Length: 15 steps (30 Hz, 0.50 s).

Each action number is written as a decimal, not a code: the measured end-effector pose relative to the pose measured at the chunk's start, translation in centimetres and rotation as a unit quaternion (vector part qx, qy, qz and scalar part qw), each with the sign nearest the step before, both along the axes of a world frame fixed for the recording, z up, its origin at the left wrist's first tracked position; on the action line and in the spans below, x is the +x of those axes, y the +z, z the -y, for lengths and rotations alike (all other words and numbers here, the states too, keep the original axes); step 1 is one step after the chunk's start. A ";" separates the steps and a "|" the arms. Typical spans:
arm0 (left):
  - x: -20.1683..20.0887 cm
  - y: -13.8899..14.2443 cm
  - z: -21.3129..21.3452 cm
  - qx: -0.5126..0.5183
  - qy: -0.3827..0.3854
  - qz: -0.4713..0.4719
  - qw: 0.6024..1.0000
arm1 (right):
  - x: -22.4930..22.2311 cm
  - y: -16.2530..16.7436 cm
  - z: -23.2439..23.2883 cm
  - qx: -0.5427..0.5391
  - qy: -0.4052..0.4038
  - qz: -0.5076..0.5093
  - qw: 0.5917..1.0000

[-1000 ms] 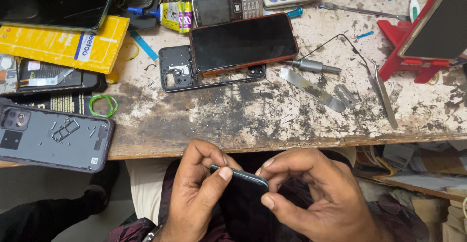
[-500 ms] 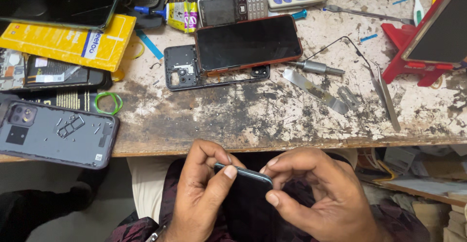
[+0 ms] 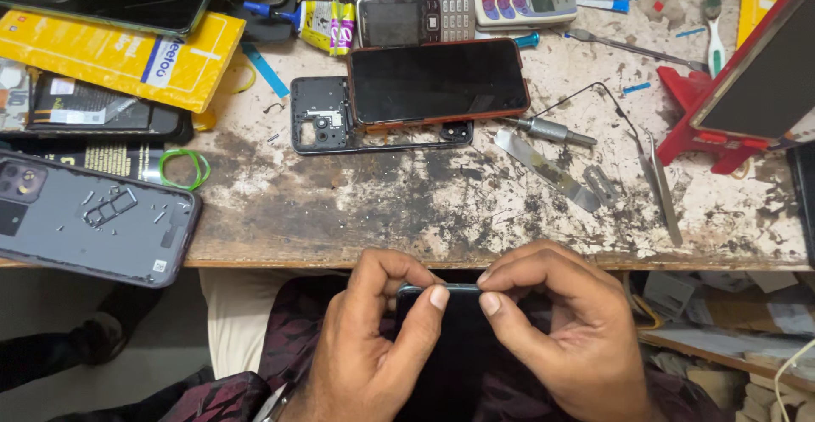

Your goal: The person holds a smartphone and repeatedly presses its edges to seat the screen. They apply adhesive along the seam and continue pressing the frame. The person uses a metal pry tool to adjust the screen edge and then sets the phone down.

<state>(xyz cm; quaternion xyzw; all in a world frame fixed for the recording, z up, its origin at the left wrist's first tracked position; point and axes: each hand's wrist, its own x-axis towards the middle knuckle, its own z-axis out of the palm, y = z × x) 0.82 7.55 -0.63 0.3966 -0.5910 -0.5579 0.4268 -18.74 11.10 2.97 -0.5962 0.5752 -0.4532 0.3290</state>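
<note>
Since a second ago the dark phone (image 3: 454, 337) tips from edge-on to nearly flat below the desk edge (image 3: 509, 261), both thumbs meeting on its top edge, left hand (image 3: 373, 346) and right hand (image 3: 560, 337) gripping its sides, suggesting work along that edge.

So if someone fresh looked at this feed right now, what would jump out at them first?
Probably the two hands low in the middle: the left hand and right hand pinch the top edge of a dark phone held below the bench edge. Next, the stained workbench, with a red-rimmed phone lying over a black frame at top centre, and a grey back cover overhanging the left edge.
</note>
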 end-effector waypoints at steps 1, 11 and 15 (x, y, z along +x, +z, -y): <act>0.0 0.1 -0.1 -0.006 -0.002 -0.002 1.000 | 0.0 0.1 0.0 0.010 0.005 0.013 1.000; 0.2 -0.1 -0.4 -0.002 -0.013 -0.003 1.000 | -0.5 1.0 0.4 0.077 0.050 0.070 0.993; 0.3 -0.3 -0.3 0.030 -0.021 -0.007 0.999 | -0.8 1.3 0.6 0.087 0.077 0.073 0.990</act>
